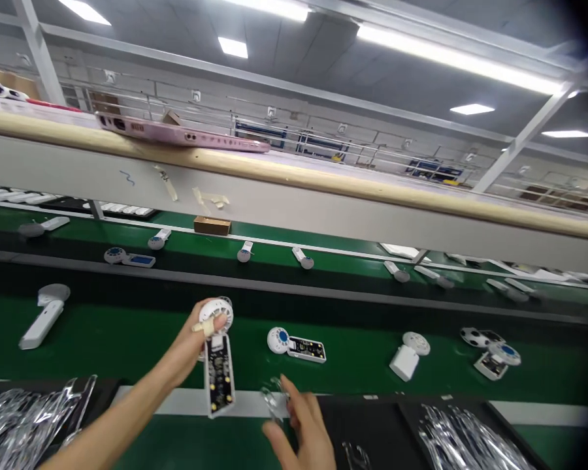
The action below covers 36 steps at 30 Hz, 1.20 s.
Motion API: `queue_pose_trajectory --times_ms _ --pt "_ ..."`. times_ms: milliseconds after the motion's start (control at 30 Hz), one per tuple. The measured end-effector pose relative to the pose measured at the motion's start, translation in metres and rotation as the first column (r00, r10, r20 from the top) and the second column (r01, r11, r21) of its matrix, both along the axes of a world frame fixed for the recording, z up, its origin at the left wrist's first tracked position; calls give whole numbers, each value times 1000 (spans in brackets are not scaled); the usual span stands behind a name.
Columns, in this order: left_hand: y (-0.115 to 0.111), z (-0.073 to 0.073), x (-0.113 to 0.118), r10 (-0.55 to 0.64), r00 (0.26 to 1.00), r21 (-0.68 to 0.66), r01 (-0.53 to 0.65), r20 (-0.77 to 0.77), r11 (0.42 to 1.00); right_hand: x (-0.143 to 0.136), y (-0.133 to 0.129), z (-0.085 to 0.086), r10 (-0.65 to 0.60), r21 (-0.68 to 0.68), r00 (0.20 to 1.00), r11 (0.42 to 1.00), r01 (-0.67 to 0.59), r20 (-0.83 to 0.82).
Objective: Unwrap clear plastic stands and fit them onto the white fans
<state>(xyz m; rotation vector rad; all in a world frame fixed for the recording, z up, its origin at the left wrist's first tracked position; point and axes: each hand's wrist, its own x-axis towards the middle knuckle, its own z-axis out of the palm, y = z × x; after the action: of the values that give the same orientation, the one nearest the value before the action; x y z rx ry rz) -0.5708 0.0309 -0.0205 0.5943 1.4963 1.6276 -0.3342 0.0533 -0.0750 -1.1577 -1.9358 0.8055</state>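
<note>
My left hand (189, 343) grips a white handheld fan (219, 375) by its round head, with the thumb laid across the grille. A strip of tape wraps that thumb. The fan's handle hangs downward, its inner side uncovered, showing a dark circuit board with yellow spots. Lower right of it, my right hand (306, 434) pinches a clear plastic piece (273, 401) between thumb and fingers, apart from the fan. Beyond both hands, a second fan (306, 350) with a bare circuit board lies on the green belt.
More fans lie along the green conveyor belt (127, 326), including one (406, 358) to the right. Black trays of clear plastic pieces stand at the near left (19, 418) and near right (465, 437). Overhead, a shelf (294, 196) spans the view, with a pink phone (181, 134) on it.
</note>
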Motion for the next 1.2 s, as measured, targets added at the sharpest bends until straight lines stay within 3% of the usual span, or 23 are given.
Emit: queue_pose_trajectory --times_ms 67,167,333,467,567,667,767,867,933,1000,1067,1200 --pt "-7 6 40 4 979 47 -14 205 999 -22 -14 14 -9 122 998 993 1 64" --pt "-13 9 82 -13 943 55 -6 333 998 -34 -25 23 -42 314 985 949 -13 168" --pt "-17 17 105 14 949 51 -32 315 998 -18 -28 10 -89 420 947 906 -52 308" --pt "-16 23 105 85 957 58 -105 278 993 -13 -33 -2 -50 245 944 969 -34 327" --pt "-19 18 106 48 947 102 -85 319 991 -10 -35 2 7 186 969 981 -54 246" --pt "-30 8 106 -99 891 67 77 443 995 -2 -32 10 83 249 962 957 -150 259" --pt "-42 -4 104 -185 898 -58 226 400 972 6 -33 15 185 219 934 941 -258 306" --pt "-50 -11 106 -76 962 -117 110 262 987 2 -35 19 164 40 973 984 -173 164" --pt "-53 -14 112 11 971 -97 13 241 995 -6 -32 19 5 -154 1000 988 -3 15" --pt "-56 -16 120 84 973 -74 -69 216 995 -12 -27 16 -151 -305 986 945 120 -78" --pt "-59 -19 128 143 976 -64 -135 166 989 -17 -24 11 -206 -338 971 928 156 -120" --pt "-65 -27 134 179 977 -88 -169 119 982 -25 -27 -1 -183 -229 980 960 160 -82"
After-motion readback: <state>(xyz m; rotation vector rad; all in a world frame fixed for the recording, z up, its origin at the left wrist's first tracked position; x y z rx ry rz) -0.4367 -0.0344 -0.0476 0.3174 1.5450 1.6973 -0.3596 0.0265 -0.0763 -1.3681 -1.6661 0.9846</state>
